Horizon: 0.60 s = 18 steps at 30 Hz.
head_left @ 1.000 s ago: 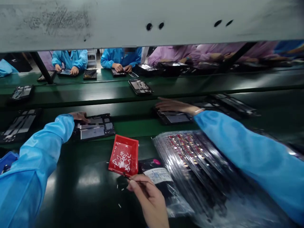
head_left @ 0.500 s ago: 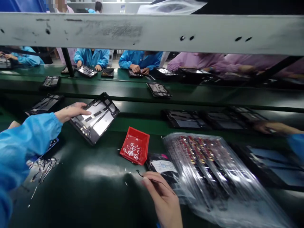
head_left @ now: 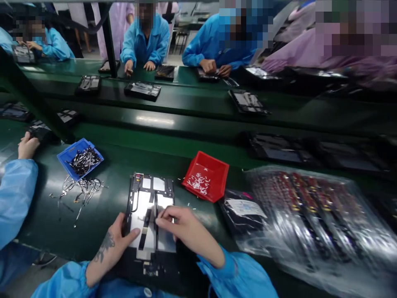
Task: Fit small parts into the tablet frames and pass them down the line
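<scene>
An opened tablet (head_left: pixel 142 225) lies near the bench's front edge, its silver inner parts and black strips facing up. My left hand (head_left: pixel 119 240) grips its left edge, thumb on top and fingers partly hidden beneath. Over the tablet's middle, my right hand (head_left: pixel 181 225) is closed in a pinch. Half a second ago it held a thin black cable; its fingers now largely hide that cable. Beyond the right hand stands a red tray (head_left: pixel 212 171) of small white pieces, with a few loose ones beside it.
At left sit a blue tray (head_left: pixel 72 153) of small cables and a pile of loose cables (head_left: pixel 80 190). Right are a black labelled bag (head_left: pixel 245 207) and plastic-wrapped parts (head_left: pixel 307 207). A co-worker's hand (head_left: pixel 28 145) is far left. More tablets (head_left: pixel 142 89) and people are across the bench.
My left hand has brought the tablet down toward me and onto the bench front. My right hand has moved left from beside the red tray onto the tablet. The view has shifted.
</scene>
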Each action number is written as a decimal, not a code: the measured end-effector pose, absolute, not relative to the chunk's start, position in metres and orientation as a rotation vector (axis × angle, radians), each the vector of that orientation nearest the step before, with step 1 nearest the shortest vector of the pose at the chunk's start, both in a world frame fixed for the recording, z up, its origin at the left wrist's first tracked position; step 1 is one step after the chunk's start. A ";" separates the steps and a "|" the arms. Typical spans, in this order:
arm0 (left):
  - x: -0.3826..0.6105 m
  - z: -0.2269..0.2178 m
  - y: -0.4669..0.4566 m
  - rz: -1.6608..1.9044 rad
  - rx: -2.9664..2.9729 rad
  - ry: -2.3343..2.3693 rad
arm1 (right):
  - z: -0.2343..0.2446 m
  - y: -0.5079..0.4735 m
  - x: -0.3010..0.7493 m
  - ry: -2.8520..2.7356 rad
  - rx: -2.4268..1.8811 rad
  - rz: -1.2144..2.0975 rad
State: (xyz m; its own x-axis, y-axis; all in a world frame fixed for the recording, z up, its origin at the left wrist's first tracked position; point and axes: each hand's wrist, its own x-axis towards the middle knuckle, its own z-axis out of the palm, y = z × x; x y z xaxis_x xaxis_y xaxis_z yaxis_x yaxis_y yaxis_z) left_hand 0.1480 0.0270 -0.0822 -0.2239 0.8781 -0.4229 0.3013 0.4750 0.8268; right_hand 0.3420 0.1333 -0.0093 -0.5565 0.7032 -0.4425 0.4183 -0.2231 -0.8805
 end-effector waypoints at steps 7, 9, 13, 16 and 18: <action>0.119 -0.064 0.037 0.402 1.385 1.868 | -0.039 0.149 0.280 -1.951 -1.419 2.145; 0.110 -0.068 0.041 0.447 1.208 1.698 | -0.043 0.154 0.275 -1.951 -1.426 2.190; 0.099 -0.084 0.045 0.608 0.779 1.409 | -0.046 0.159 0.270 -1.997 -1.532 2.153; 0.101 -0.090 0.048 0.662 0.704 1.405 | -0.045 0.157 0.269 -2.076 -1.626 2.022; 0.104 -0.091 0.050 0.660 0.715 1.423 | -0.043 0.155 0.268 -2.096 -1.659 1.983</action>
